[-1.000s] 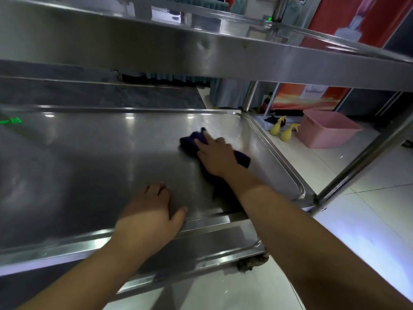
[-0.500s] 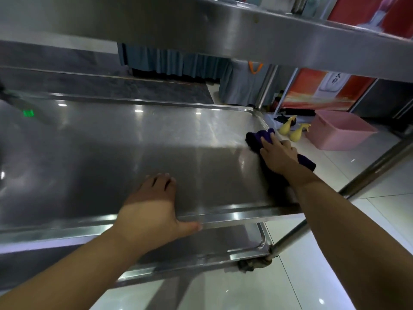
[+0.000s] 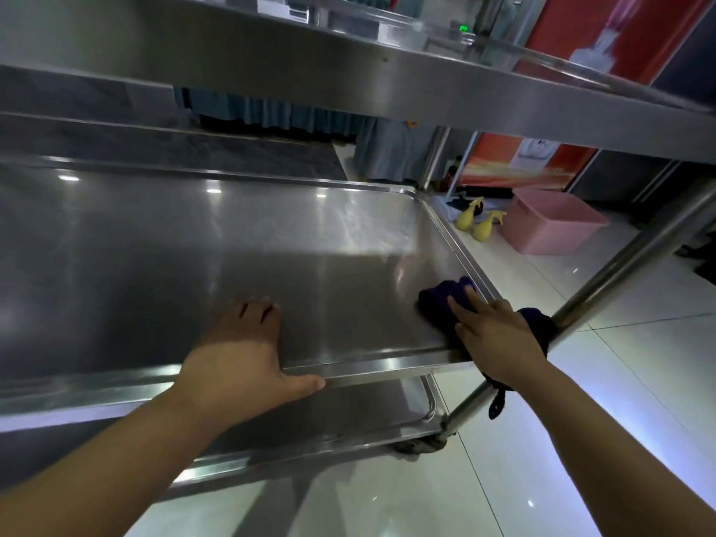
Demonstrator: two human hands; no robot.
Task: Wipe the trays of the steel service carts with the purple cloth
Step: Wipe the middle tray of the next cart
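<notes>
The steel cart's middle tray (image 3: 217, 257) fills the view, under the top tray (image 3: 348, 71). A purple cloth (image 3: 441, 300) lies bunched at the middle tray's near right corner, part of it hanging over the rim. My right hand (image 3: 492, 335) presses flat on the cloth with straight fingers. My left hand (image 3: 240, 350) rests on the tray's front rim, fingers laid on the tray surface and thumb along the edge. The bottom tray (image 3: 348, 416) shows below.
A steel cart post (image 3: 620, 265) rises at the right corner. On the white tiled floor beyond stand a pink plastic tub (image 3: 550, 222) and two yellow spray bottles (image 3: 476, 222). A castor (image 3: 418, 447) sits under the cart's near right corner.
My right hand has swept the purple cloth from the tray's middle to the right edge, then back toward me to the near right corner. My left hand has stayed on the front rim.
</notes>
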